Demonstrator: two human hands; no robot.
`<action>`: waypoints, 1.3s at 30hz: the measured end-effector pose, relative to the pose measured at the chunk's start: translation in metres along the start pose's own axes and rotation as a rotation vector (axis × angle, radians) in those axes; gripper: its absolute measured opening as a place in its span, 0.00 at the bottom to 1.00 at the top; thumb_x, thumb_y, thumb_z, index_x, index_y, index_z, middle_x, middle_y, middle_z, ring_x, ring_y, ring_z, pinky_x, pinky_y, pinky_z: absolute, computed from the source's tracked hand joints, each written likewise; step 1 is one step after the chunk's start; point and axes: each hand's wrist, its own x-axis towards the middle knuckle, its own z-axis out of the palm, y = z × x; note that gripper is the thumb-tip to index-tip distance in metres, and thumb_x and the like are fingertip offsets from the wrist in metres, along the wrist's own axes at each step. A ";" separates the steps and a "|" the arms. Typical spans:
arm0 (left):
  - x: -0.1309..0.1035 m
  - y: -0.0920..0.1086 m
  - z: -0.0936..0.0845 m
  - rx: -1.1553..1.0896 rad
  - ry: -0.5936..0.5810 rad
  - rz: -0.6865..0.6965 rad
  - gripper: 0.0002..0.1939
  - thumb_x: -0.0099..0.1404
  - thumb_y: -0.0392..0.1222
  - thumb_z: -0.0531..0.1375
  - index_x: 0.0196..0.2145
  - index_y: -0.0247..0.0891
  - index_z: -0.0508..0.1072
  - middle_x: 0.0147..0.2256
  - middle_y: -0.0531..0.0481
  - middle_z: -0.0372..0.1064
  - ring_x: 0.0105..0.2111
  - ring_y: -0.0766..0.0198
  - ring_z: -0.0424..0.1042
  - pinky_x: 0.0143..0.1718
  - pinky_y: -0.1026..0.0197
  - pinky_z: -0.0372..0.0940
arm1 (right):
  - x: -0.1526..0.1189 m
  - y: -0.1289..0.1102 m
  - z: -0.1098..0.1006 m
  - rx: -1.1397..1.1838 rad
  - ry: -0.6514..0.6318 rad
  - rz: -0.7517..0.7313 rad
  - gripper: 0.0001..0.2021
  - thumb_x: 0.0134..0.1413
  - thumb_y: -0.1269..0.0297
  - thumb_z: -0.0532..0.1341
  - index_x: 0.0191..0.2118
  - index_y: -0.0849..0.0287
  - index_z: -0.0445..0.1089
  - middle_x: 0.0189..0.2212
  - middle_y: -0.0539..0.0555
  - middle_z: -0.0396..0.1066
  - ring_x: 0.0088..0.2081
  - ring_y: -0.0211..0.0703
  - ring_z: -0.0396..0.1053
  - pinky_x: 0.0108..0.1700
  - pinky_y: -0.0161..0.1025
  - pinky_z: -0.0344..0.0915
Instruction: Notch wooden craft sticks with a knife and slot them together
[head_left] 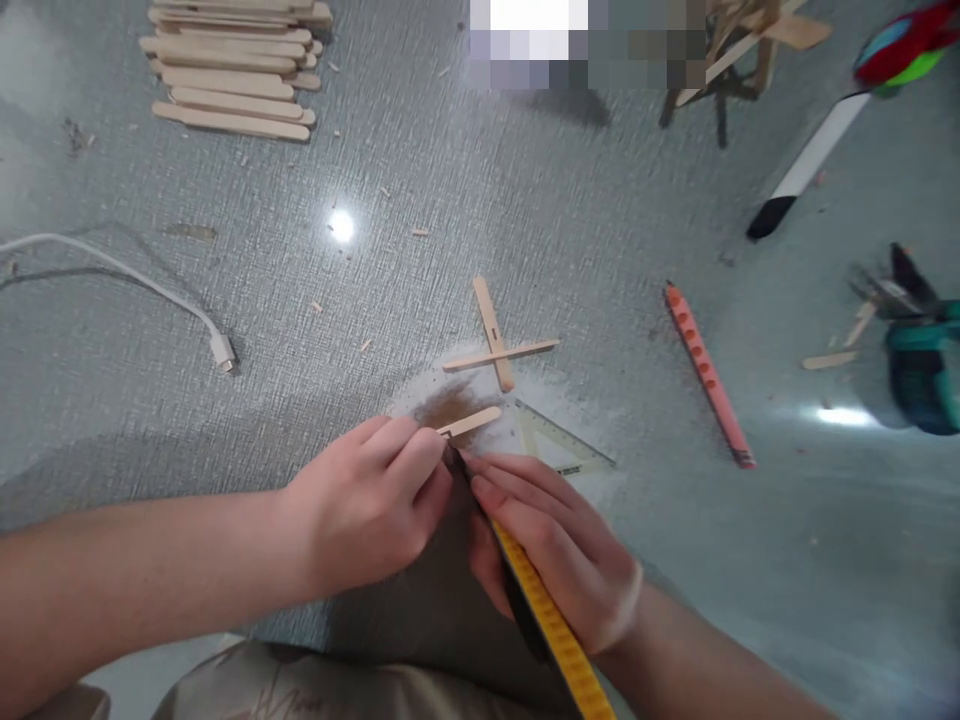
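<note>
My left hand point(367, 500) pinches a wooden craft stick point(476, 421), its rounded end sticking out to the right. A small dark notch shows in this stick beside my fingertips. My right hand point(555, 545) is closed around a long yellow-and-black utility knife point(551, 620), whose dark tip meets the stick by my left fingers. The exact contact is partly hidden by the fingers. Just beyond lie two crossed craft sticks: a slotted stick point(484, 310) and a narrow stick point(532, 349) across it. A clear set square point(570, 440) lies beside my right hand, on pale dust.
A pile of craft sticks point(232, 75) sits at far left. A white cable point(150, 288) lies at left. Rightward are a pink pencil point(709, 375), a white-and-black pen-like item point(814, 155) and teal-handled pliers point(922, 365). A stick structure point(757, 45) stands at the back.
</note>
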 end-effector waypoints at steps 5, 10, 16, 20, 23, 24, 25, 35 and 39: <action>-0.002 0.000 0.002 -0.012 0.048 0.004 0.13 0.69 0.29 0.55 0.26 0.33 0.71 0.25 0.50 0.61 0.25 0.62 0.61 0.24 0.57 0.59 | -0.001 0.000 0.001 0.052 0.029 0.059 0.19 0.50 0.84 0.62 0.50 0.69 0.71 0.41 0.63 0.79 0.46 0.50 0.77 0.44 0.44 0.80; -0.002 0.002 0.004 -0.023 0.063 -0.014 0.14 0.70 0.29 0.55 0.26 0.33 0.70 0.25 0.50 0.61 0.26 0.63 0.61 0.25 0.57 0.58 | -0.001 0.000 0.000 0.045 -0.001 0.068 0.21 0.51 0.83 0.62 0.52 0.68 0.70 0.42 0.63 0.79 0.47 0.51 0.77 0.43 0.44 0.80; -0.001 0.002 0.002 -0.028 0.054 -0.004 0.13 0.69 0.29 0.55 0.26 0.32 0.71 0.26 0.49 0.62 0.26 0.61 0.61 0.26 0.56 0.59 | -0.005 0.000 0.000 0.052 -0.015 0.092 0.22 0.51 0.83 0.63 0.53 0.67 0.70 0.44 0.63 0.78 0.48 0.51 0.77 0.45 0.45 0.80; -0.001 0.001 0.001 -0.030 0.045 -0.007 0.13 0.69 0.30 0.56 0.26 0.33 0.71 0.26 0.49 0.61 0.26 0.60 0.62 0.25 0.56 0.59 | -0.006 0.001 0.001 0.044 -0.014 0.084 0.22 0.53 0.80 0.63 0.55 0.66 0.70 0.44 0.62 0.79 0.47 0.53 0.77 0.43 0.47 0.80; 0.000 0.002 0.001 -0.013 0.048 -0.012 0.13 0.68 0.29 0.56 0.25 0.33 0.71 0.25 0.50 0.61 0.26 0.60 0.62 0.25 0.56 0.59 | -0.005 0.001 0.001 0.027 -0.015 0.067 0.22 0.54 0.79 0.63 0.56 0.66 0.70 0.44 0.63 0.78 0.47 0.54 0.77 0.43 0.48 0.81; 0.000 0.002 0.001 -0.007 0.043 -0.011 0.13 0.68 0.29 0.55 0.25 0.33 0.70 0.25 0.50 0.61 0.26 0.60 0.62 0.25 0.56 0.59 | -0.004 0.001 0.000 0.019 -0.023 0.051 0.21 0.55 0.79 0.62 0.56 0.66 0.70 0.44 0.63 0.79 0.48 0.55 0.77 0.42 0.48 0.81; 0.000 0.003 0.000 0.000 0.037 -0.011 0.13 0.69 0.30 0.55 0.26 0.33 0.70 0.25 0.50 0.61 0.26 0.60 0.62 0.25 0.56 0.60 | -0.003 0.000 0.000 0.010 -0.031 0.036 0.21 0.55 0.79 0.62 0.55 0.66 0.69 0.44 0.63 0.79 0.48 0.55 0.77 0.43 0.48 0.81; -0.001 0.001 0.003 0.000 0.039 0.023 0.12 0.68 0.30 0.56 0.27 0.32 0.70 0.25 0.50 0.60 0.25 0.61 0.62 0.25 0.57 0.60 | -0.008 0.001 0.000 0.017 -0.027 0.052 0.21 0.54 0.81 0.62 0.54 0.67 0.70 0.45 0.63 0.79 0.48 0.53 0.77 0.44 0.46 0.81; -0.002 0.000 0.005 -0.005 0.041 0.026 0.12 0.69 0.30 0.55 0.27 0.32 0.71 0.26 0.50 0.61 0.26 0.61 0.63 0.25 0.57 0.60 | -0.009 0.001 0.000 0.054 -0.009 0.078 0.24 0.53 0.82 0.63 0.57 0.65 0.69 0.45 0.62 0.78 0.47 0.52 0.77 0.43 0.46 0.80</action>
